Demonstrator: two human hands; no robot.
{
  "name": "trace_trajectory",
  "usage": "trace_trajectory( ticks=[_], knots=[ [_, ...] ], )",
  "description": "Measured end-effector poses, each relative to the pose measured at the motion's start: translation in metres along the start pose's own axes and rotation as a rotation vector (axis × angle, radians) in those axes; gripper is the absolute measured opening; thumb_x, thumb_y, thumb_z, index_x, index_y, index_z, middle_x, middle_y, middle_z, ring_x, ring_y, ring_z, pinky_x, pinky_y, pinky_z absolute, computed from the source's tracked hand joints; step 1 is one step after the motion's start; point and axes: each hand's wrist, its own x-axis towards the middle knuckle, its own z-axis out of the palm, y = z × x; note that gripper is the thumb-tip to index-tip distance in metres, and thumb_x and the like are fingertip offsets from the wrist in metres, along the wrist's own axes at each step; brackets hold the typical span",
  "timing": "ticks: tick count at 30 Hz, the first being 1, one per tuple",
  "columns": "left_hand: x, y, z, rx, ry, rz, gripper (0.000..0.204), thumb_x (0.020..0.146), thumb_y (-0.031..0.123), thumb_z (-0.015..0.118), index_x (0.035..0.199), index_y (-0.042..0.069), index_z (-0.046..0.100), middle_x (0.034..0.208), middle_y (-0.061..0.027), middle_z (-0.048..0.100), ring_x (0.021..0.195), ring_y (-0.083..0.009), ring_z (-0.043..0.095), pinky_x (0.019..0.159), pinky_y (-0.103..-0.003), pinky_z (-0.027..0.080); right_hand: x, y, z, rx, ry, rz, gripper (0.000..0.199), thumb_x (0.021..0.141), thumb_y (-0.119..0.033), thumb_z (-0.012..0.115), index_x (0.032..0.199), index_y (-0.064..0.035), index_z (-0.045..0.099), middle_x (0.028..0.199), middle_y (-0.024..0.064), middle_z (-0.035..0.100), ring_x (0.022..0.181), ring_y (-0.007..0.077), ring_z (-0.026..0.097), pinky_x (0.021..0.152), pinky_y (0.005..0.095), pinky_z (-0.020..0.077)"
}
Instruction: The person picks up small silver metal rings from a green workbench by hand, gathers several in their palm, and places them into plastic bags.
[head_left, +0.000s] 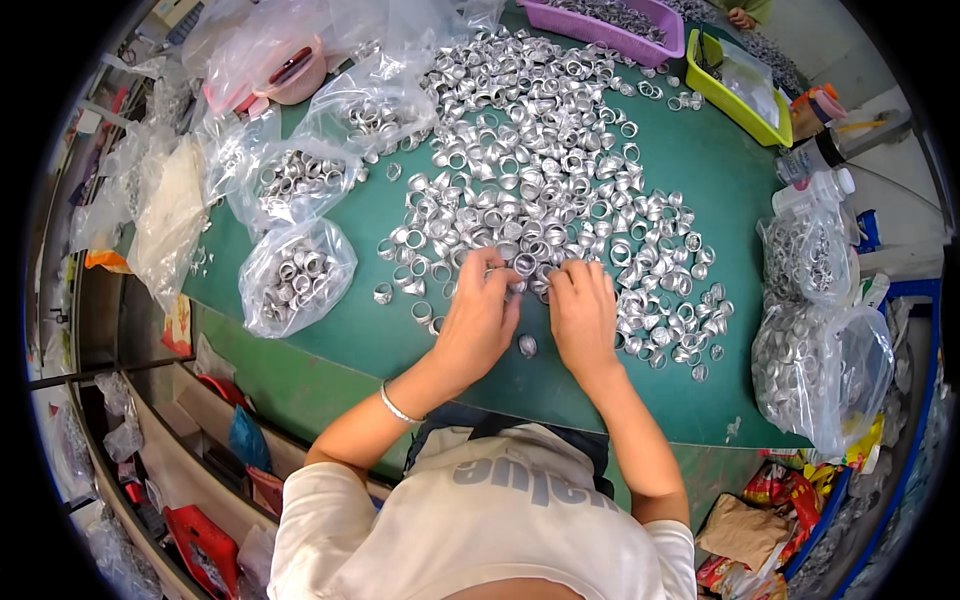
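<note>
A wide heap of silver metal rings (540,130) spreads over the green table (700,410). At the heap's near edge, my left hand (477,312) has its fingers bent and drawn together among the rings. My right hand (584,315) faces it a short way off, fingers curled down at the rings. Whatever the fingertips of either hand grip is too small to make out. Between my wrists, one loose ring (527,345) lies apart from the heap, close to the table's front edge.
Clear plastic bags of rings (298,275) stand at the left, and more bulging bags (800,360) at the right edge. A purple basket (675,25) and a yellow-green basket (780,128) sit at the back right. A pink basket (300,85) is back left. Another person's hand (740,18) shows at the far right.
</note>
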Motion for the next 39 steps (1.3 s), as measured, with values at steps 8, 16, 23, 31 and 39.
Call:
trace_trajectory(
  ticks=[8,16,23,31,39],
  knots=[
    [0.006,0.0,0.002,0.031,-0.037,0.092,0.025,0.074,0.002,0.068,0.097,0.004,0.059,0.092,-0.0081,0.049,0.085,-0.0232,0.05,0.073,-0.033,0.042,-0.019,0.023,-0.041,1.522,0.083,0.804,0.016,0.085,-0.003,0.055,0.1,0.0027,0.056,0.09,0.0089,0.062,0.07,0.012,0.056,0.063,0.0245,0.0464],
    [0.011,0.037,-0.003,-0.689,-0.352,-0.252,0.058,0.068,0.005,0.075,0.122,0.013,0.053,0.089,0.0034,0.045,0.08,-0.0035,0.042,0.059,-0.018,0.034,-0.043,0.025,-0.043,2.302,-0.238,0.946,0.032,0.086,-0.011,0.048,0.113,0.004,0.052,0.11,0.0132,0.057,0.085,0.0178,0.055,0.075,0.031,0.0472],
    [0.007,0.044,-0.002,-0.354,-0.346,0.116,0.063,0.063,0.012,0.078,0.122,0.014,0.054,0.092,-0.0046,0.046,0.08,-0.017,0.049,0.065,-0.027,0.042,-0.047,0.012,-0.045,2.173,-0.318,0.94,0.03,0.086,-0.011,0.05,0.113,0.0008,0.051,0.101,0.0079,0.058,0.087,0.0178,0.058,0.073,0.0305,0.0499],
    [-0.029,0.035,0.014,-0.281,-0.345,0.146,0.057,0.066,0.011,0.074,0.118,0.01,0.052,0.105,-0.0122,0.052,0.078,-0.026,0.059,0.067,-0.036,0.05,-0.061,-0.023,-0.051,1.611,-0.172,0.927,0.019,0.089,-0.002,0.044,0.107,-0.0006,0.052,0.1,0.004,0.057,0.09,0.0097,0.057,0.076,0.0227,0.0463],
    [-0.04,0.018,0.029,-0.898,-0.062,-0.044,0.04,0.075,0.005,0.058,0.113,0.01,0.049,0.089,-0.0085,0.051,0.052,-0.0107,0.048,0.042,-0.02,0.039,-0.054,-0.021,-0.075,1.744,-0.569,0.913,0.027,0.093,-0.013,0.046,0.116,0.0005,0.05,0.104,0.0054,0.056,0.095,0.0096,0.052,0.078,0.0242,0.0429]
  ],
)
